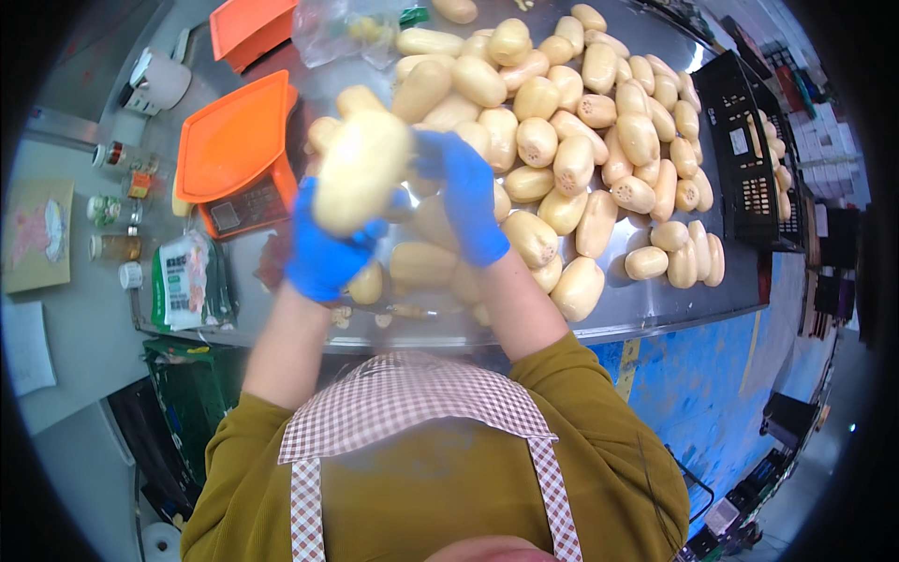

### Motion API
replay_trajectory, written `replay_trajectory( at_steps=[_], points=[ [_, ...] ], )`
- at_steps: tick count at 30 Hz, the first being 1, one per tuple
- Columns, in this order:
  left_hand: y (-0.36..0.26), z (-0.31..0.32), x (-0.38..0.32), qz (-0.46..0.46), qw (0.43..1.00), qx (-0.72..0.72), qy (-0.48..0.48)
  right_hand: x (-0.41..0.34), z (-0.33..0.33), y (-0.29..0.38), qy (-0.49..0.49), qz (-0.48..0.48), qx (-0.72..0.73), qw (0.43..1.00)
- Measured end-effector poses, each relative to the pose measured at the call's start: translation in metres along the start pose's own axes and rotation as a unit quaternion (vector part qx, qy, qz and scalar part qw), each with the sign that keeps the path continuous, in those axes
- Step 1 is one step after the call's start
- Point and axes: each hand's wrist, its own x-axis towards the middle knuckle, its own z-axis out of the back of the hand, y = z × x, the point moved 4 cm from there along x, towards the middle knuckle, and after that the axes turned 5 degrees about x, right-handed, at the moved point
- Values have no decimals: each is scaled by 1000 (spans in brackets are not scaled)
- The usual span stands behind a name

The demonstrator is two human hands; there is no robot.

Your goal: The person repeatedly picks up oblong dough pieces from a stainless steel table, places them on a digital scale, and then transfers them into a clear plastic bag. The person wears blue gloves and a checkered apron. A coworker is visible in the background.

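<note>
A large peeled lotus root segment (362,172), blurred by motion, rests in my blue-gloved left hand (333,242). Beside its right side is my right hand (453,183), also in a blue glove, its fingers partly blurred; whether it touches the root I cannot tell. A big heap of lotus root segments (537,98) covers the metal table (611,319) ahead and to the right. Several lie under and between my hands. Near the table's front edge lies a small tool (411,311), perhaps a knife, beside cut root pieces (342,317).
An orange scale (235,144) stands left of my hands, an orange container (253,28) behind it. Clear plastic bags (344,31) lie at the back. Jars (116,211) and a green-and-white packet (186,281) are at the left. A black crate (744,154) stands at the right.
</note>
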Motion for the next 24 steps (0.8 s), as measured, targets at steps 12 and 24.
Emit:
replay_trajectory(
  at_steps=[12, 24],
  points=[
    [-267, 155, 92, -261, 413, 781, -389, -125, 195, 54, -277, -30, -133, 951],
    [-237, 104, 73, -374, 318, 808, -326, -64, 278, 98, -132, 161, -702, 681]
  ],
)
